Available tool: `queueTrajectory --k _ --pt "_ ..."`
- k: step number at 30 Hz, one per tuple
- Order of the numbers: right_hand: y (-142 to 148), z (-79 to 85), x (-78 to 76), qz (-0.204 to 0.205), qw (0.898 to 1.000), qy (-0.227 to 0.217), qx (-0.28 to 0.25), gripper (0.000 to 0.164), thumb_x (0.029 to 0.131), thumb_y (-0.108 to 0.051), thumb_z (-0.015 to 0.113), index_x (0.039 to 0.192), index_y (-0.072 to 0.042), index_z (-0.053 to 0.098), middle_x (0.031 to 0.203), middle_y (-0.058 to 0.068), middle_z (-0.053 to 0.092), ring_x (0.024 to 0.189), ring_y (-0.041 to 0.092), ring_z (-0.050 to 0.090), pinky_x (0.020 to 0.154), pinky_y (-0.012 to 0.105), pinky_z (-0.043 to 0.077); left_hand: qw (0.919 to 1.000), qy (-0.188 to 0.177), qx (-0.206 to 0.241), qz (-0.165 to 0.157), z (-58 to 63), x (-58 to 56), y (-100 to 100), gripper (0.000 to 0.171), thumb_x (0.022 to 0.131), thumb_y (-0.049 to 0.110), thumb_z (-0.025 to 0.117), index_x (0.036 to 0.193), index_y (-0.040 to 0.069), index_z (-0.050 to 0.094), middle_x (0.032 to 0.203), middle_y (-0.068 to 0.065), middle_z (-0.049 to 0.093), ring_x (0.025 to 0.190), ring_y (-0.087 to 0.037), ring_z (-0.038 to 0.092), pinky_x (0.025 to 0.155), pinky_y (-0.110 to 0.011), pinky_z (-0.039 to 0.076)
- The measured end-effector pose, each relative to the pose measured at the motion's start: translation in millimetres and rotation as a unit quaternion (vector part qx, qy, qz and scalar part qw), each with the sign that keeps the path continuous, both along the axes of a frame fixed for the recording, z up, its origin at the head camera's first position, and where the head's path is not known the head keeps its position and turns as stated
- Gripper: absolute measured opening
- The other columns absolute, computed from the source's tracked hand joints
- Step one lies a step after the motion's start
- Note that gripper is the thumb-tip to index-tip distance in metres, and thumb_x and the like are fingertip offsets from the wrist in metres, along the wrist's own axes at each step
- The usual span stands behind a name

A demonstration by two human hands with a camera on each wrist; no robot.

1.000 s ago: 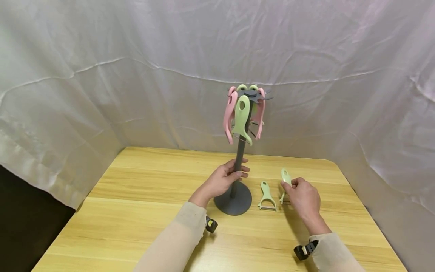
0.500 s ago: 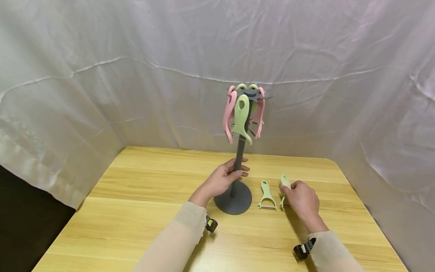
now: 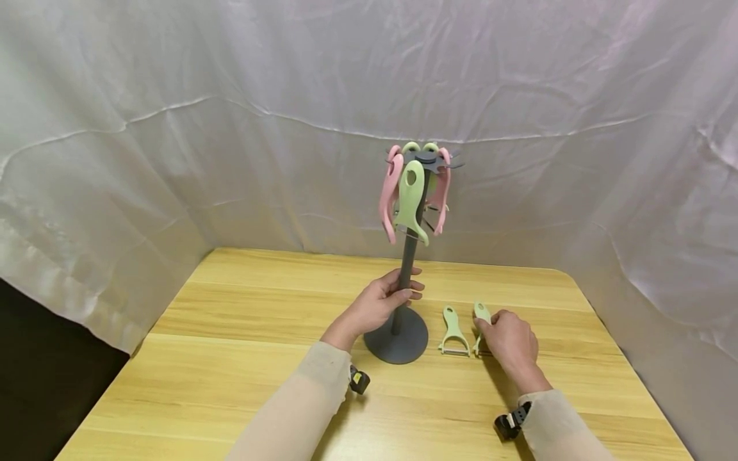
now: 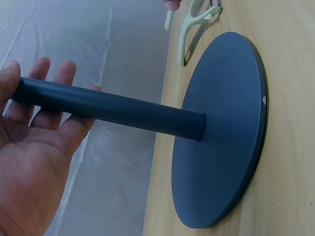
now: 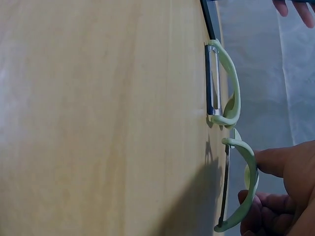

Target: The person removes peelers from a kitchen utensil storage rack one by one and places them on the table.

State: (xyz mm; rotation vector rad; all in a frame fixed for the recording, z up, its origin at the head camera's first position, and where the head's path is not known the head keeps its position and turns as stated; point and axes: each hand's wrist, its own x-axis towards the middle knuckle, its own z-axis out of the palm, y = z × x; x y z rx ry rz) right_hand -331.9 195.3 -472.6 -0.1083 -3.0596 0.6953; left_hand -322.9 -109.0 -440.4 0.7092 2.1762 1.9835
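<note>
My left hand (image 3: 377, 304) holds the dark grey pole (image 4: 113, 110) of a round-based stand, thumb in front and fingers behind it. In the right wrist view, my right hand (image 5: 290, 189) pinches a light green peeler (image 5: 250, 177) between thumb and fingers, its blade end low over the table. Just left of it, another green peeler (image 3: 452, 330) lies flat with its blade toward the near side. From the top of the stand hang several peelers, among them a green one (image 3: 410, 198) in front and a pink one (image 3: 390, 198) beside it.
The stand's round base (image 3: 396, 336) sits on the wooden table (image 3: 230, 358), left of the loose peelers. Bare hooks (image 3: 455, 165) stick out at the stand's top right. A pale curtain (image 3: 288, 192) surrounds the table's back and sides.
My right hand has lowered the green peeler toward the table and shifted it slightly left, nearer the lying peeler. The left hand stays on the pole.
</note>
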Motion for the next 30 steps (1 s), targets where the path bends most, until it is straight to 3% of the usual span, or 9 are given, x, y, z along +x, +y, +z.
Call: queueTrajectory --k 5,12,23,30 --pt "-0.5 -2.5 0.1 0.000 1.000 -0.005 -0.002 0.047 0.101 -0.046 0.066 0.106 0.000 0.074 0.106 0.023 0.076 0.083 0.034 0.069 0.065 0.050 0.052 1.0000 0.000 -0.002 0.003 0.3 0.1 0.3 0.043 0.111 0.011 0.053 0.154 0.015 0.051 0.137 -0.016 0.068 0.126 -0.031 0.069 0.107 -0.055 0.053" --pt "-0.5 -6.4 -0.7 -0.003 1.000 -0.008 -0.002 0.041 0.101 -0.046 0.066 0.083 -0.009 0.065 0.083 0.010 0.069 0.072 0.027 0.058 0.058 0.039 0.041 0.9999 0.002 -0.010 0.005 -0.3 -0.8 0.0 0.042 0.111 0.013 0.054 0.154 0.016 0.052 0.136 -0.015 0.068 0.126 -0.028 0.069 0.105 -0.045 0.056" --pt "0.6 -9.1 -1.6 -0.005 1.000 -0.007 0.002 0.042 0.100 -0.046 0.067 0.075 -0.012 0.060 0.074 0.006 0.063 0.068 0.026 0.055 0.055 0.038 0.039 1.0000 0.003 -0.003 0.003 -0.5 -0.5 -0.2 0.042 0.111 0.013 0.054 0.153 0.016 0.052 0.136 -0.016 0.068 0.126 -0.032 0.069 0.107 -0.058 0.052" --pt "0.2 -9.9 -2.8 -0.007 1.000 -0.009 0.005 0.049 0.099 -0.045 0.067 0.065 -0.016 0.048 0.060 0.000 0.044 0.060 0.023 0.046 0.053 0.036 0.033 1.0000 -0.001 -0.003 0.003 -1.7 -1.3 -0.4 0.042 0.111 0.013 0.054 0.153 0.016 0.053 0.136 -0.015 0.068 0.126 -0.029 0.069 0.107 -0.056 0.053"
